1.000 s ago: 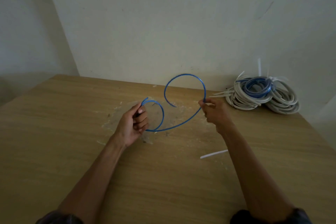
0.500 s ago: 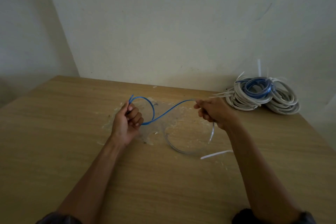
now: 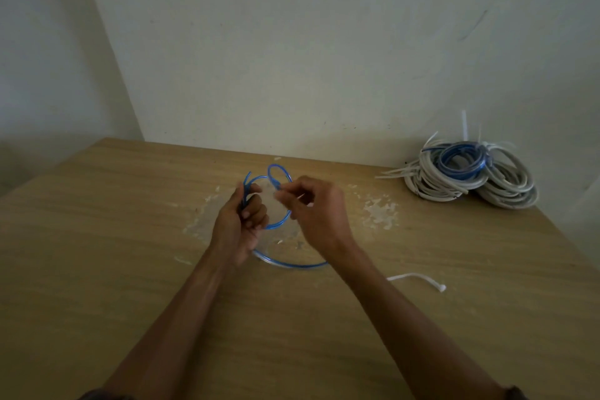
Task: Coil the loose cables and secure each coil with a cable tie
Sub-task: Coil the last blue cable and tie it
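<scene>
Pale plaster wall (image 3: 324,42) fills the upper half of the view, with a corner at the left.

Below it is a wooden table (image 3: 113,286), light brown. Its far edge meets the wall.

Two bare forearms reach in from the bottom edge and meet over the middle of the table.

Pile of finished coils (image 3: 470,178) at the far right corner, against the wall: grey-white cables with a blue coil on top. White tie tails stick out to the left and upward.

Scuffed whitish patch (image 3: 380,211) on the table top, spreading under and to the right of the hands.

Left hand (image 3: 238,221): we note the fingers curled round several strands of the blue cable (image 3: 292,266), gripping them together in the fist.

Right hand (image 3: 316,209), just beside the left: thumb and forefinger pinch the cable where a small loop rises behind the knuckles.

The cable is thin and glossy. It forms loops above and between the two hands, and one wider arc hangs below them, low over the table. We cannot tell whether that arc touches the wood.

White cable tie (image 3: 418,278) lies loose on the table to the right of the right forearm, with its head end farthest right.
</scene>
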`<state>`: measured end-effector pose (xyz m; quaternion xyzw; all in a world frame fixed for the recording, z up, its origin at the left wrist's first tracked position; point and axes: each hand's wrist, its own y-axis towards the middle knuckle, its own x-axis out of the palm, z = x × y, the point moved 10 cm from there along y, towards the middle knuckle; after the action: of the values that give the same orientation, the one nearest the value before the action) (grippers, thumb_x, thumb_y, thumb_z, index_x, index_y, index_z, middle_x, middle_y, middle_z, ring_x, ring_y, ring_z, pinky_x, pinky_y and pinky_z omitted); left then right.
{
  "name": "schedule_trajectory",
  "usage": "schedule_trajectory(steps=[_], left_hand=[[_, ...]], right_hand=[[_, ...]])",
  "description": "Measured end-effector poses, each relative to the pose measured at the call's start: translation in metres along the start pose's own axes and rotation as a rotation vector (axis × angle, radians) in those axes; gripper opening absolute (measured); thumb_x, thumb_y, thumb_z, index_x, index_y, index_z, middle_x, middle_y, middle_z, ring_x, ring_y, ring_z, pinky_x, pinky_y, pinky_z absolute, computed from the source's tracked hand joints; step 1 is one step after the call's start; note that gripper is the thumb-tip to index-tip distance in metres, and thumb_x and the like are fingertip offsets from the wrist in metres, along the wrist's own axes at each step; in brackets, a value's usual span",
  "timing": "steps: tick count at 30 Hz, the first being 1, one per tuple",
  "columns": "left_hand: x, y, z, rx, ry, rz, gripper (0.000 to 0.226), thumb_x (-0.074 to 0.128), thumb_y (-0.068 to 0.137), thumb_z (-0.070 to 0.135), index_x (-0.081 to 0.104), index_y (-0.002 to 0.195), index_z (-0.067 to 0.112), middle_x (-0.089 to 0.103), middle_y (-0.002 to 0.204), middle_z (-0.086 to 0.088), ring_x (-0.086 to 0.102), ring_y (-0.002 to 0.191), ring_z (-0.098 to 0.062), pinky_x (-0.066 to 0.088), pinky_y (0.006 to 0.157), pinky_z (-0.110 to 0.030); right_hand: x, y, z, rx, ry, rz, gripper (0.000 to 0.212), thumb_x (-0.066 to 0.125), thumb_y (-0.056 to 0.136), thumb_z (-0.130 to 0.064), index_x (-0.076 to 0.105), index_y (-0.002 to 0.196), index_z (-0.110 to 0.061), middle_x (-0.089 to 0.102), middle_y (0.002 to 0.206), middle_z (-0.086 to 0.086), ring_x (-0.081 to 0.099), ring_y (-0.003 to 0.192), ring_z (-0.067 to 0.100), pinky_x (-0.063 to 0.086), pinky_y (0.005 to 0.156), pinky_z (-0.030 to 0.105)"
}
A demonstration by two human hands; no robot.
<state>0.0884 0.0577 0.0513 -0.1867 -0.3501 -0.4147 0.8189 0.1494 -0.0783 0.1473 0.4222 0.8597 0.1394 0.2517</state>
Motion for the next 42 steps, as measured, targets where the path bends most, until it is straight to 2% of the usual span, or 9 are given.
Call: schedule_trajectory(steps=[3,7,14,17,20,23,29,34,42], left_hand=[[-0.001,-0.003,-0.003,-0.008,-0.022,0.100,0.045,0.040,0.107,0.038,0.071,0.087,0.012,0.032,0.048,0.007,0.030,0.040,-0.006,0.035,0.042,-0.017],[-0.005,-0.002,-0.007,-0.059,-0.037,0.083,0.052,0.040,0.106,0.043,0.060,0.065,0.018,0.038,0.058,0.005,0.036,0.047,-0.009,0.034,0.054,-0.023],[0.005,-0.010,-0.014,-0.101,-0.225,0.065,0.048,0.038,0.108,0.039,0.044,0.065,0.017,0.035,0.055,0.004,0.040,0.050,-0.012,0.037,0.059,-0.026],[0.005,-0.012,-0.009,-0.083,-0.254,0.069,0.051,0.036,0.108,0.037,0.045,0.061,0.018,0.024,0.048,0.006,0.023,0.041,-0.008,0.025,0.044,-0.024],[0.004,-0.010,0.001,-0.032,-0.211,0.046,0.052,0.034,0.108,0.034,0.044,0.060,0.020,0.023,0.046,0.007,0.018,0.039,-0.008,0.020,0.043,-0.024],[0.007,-0.010,0.001,-0.038,-0.128,0.000,0.053,0.032,0.108,0.032,0.041,0.057,0.020,0.023,0.045,0.007,0.018,0.037,-0.008,0.019,0.043,-0.025],[0.014,-0.012,-0.009,-0.078,-0.082,-0.060,0.043,0.034,0.099,0.026,0.039,0.057,0.021,0.026,0.047,0.006,0.024,0.040,-0.010,0.028,0.045,-0.026],[0.025,-0.015,-0.008,-0.083,-0.084,-0.115,0.023,0.040,0.092,0.023,0.056,0.076,0.015,0.024,0.046,0.008,0.014,0.038,-0.009,0.022,0.043,-0.025],[0.033,-0.019,-0.009,-0.182,-0.027,-0.182,0.045,0.033,0.108,0.030,0.052,0.070,0.016,0.027,0.048,0.007,0.025,0.039,-0.008,0.035,0.047,-0.024]], right_hand=[[0.034,-0.017,-0.010,-0.215,-0.395,-0.056,0.009,0.070,0.090,-0.018,0.077,0.096,-0.018,0.071,0.089,-0.002,0.065,0.076,0.013,0.053,0.068,0.034],[0.060,-0.030,-0.007,-0.367,-0.570,-0.177,0.024,0.065,0.094,-0.018,0.073,0.117,-0.021,0.065,0.103,0.003,0.066,0.079,0.025,0.051,0.060,0.036],[0.050,-0.018,0.013,-0.242,-0.475,-0.299,0.013,0.076,0.087,-0.028,0.073,0.094,-0.017,0.064,0.090,0.000,0.059,0.079,0.015,0.050,0.070,0.036],[0.030,-0.011,0.022,-0.169,-0.458,-0.117,0.026,0.077,0.086,-0.041,0.061,0.083,-0.021,0.057,0.079,-0.006,0.052,0.067,0.010,0.042,0.059,0.029],[0.000,-0.010,0.037,0.010,-0.317,0.113,0.046,0.066,0.092,-0.051,0.052,0.119,-0.018,0.058,0.096,-0.004,0.056,0.077,0.010,0.042,0.063,0.025],[0.010,-0.007,0.041,-0.004,-0.364,-0.013,0.061,0.058,0.100,-0.044,0.038,0.151,-0.017,0.067,0.113,-0.001,0.065,0.088,0.016,0.049,0.076,0.030],[0.016,-0.003,0.033,-0.107,-0.485,-0.078,0.051,0.048,0.101,-0.008,0.046,0.150,-0.023,0.062,0.099,0.004,0.056,0.080,0.018,0.051,0.068,0.037],[0.010,-0.001,0.031,-0.110,-0.527,-0.103,0.050,0.047,0.101,-0.008,0.048,0.149,-0.021,0.060,0.093,0.005,0.055,0.076,0.022,0.048,0.065,0.038],[-0.003,0.006,0.038,-0.063,-0.456,-0.100,0.039,0.052,0.104,-0.028,0.055,0.143,-0.024,0.073,0.103,0.004,0.067,0.085,0.015,0.055,0.074,0.033]])
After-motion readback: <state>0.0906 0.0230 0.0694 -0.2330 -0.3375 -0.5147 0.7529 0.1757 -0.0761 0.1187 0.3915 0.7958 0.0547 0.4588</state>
